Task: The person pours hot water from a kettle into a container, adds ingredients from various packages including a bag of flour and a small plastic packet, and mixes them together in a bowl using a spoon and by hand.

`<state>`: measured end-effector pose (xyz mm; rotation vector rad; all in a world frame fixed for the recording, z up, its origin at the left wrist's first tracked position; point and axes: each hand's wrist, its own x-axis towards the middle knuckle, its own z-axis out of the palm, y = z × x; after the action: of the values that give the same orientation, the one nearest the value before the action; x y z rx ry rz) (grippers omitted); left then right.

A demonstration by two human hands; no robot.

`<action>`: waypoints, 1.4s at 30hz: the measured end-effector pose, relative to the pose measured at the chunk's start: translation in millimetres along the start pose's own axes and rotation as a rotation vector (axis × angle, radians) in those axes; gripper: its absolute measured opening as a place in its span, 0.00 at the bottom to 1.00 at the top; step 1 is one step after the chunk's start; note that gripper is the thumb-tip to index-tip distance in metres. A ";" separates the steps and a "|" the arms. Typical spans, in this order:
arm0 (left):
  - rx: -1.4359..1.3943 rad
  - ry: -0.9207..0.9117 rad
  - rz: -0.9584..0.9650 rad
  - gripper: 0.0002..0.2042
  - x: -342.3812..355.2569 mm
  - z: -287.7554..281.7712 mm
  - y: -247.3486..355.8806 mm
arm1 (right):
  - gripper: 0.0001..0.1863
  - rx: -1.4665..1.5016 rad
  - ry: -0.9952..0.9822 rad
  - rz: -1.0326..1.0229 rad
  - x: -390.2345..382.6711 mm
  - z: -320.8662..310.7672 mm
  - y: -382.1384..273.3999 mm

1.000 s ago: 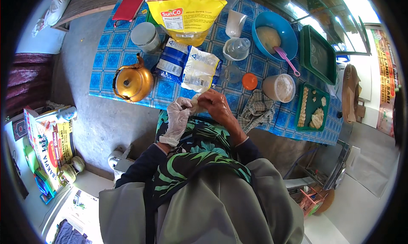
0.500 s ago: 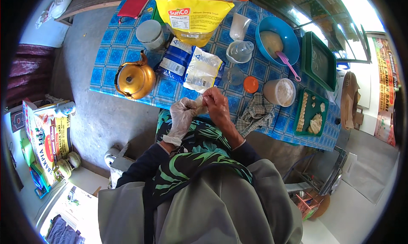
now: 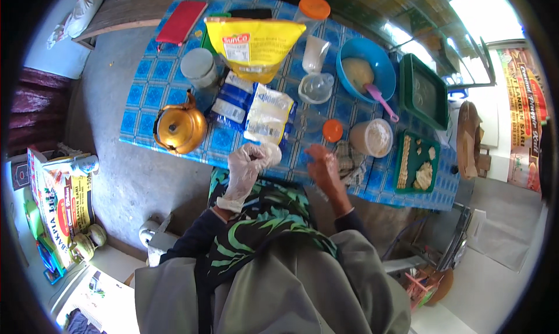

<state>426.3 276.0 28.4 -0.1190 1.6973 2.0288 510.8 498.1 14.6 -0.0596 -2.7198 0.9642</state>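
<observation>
My left hand (image 3: 243, 168), in a thin translucent glove, is closed at the table's front edge, beside the white-and-blue packet (image 3: 269, 114). A pale, whitish piece shows at its fingertips; its kind I cannot make out. My bare right hand (image 3: 327, 170) is apart from the left, over the edge near the checked cloth (image 3: 350, 162). Its fingers are loosely bent and apart, with nothing visible in them. An orange lid (image 3: 332, 130) lies just beyond it. To the right stand a tub of white powder (image 3: 371, 138) and a green tray (image 3: 416, 180) bearing dough pieces.
A brass-coloured kettle (image 3: 181, 130) stands at the left, near a lidded jar (image 3: 199, 67) and a yellow pouch (image 3: 251, 54). Farther right are a clear container (image 3: 315, 88), a blue bowl (image 3: 384, 54) with a pink spatula (image 3: 381, 101), and a deep green tray (image 3: 412, 104).
My right hand has parted from the left and moved right, toward the checked cloth. My left hand stays near the packet, slightly lower. The whole view has shifted a little.
</observation>
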 end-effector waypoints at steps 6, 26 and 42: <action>-0.023 -0.053 0.013 0.05 2.9 4.9 5.8 | 0.03 0.149 0.103 0.286 92.2 -33.4 -22.9; 0.267 0.057 0.134 0.03 13.9 0.6 6.1 | 0.53 -0.341 0.234 0.347 423.4 4.6 114.2; 0.339 -0.190 0.126 0.07 102.8 -11.4 15.1 | 0.49 0.121 0.017 0.162 167.5 -185.5 -56.5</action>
<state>327.1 295.4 1.6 0.2906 1.9335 1.7410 398.2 588.5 226.2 -0.2669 -2.6675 1.1655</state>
